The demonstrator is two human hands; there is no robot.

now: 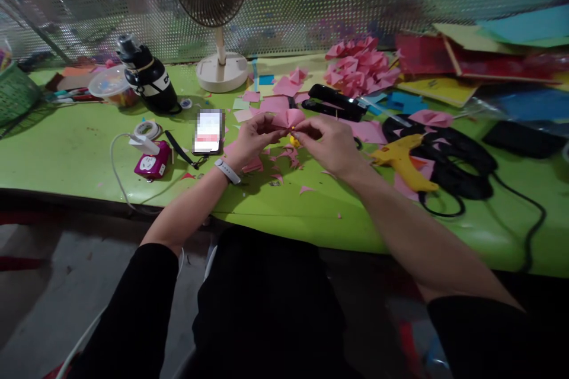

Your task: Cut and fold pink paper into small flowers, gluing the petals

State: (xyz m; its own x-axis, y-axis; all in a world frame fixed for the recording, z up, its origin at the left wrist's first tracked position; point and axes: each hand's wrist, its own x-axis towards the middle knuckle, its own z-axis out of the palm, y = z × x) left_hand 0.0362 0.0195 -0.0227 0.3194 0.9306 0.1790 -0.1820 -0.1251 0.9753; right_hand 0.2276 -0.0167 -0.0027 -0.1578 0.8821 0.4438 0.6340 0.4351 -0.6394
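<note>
Over the green table, my left hand and my right hand meet, and both pinch a small folded pink paper piece from opposite sides. Each hand's fingers are closed on it. A white band sits on my left wrist. Pink paper scraps lie under and around my hands. A small yellow bit shows just below the paper.
A yellow glue gun with black cable lies right of my hands. Pink paper flowers, a black stapler, a phone, a pink power bank, a black bottle, a fan and coloured sheets stand around.
</note>
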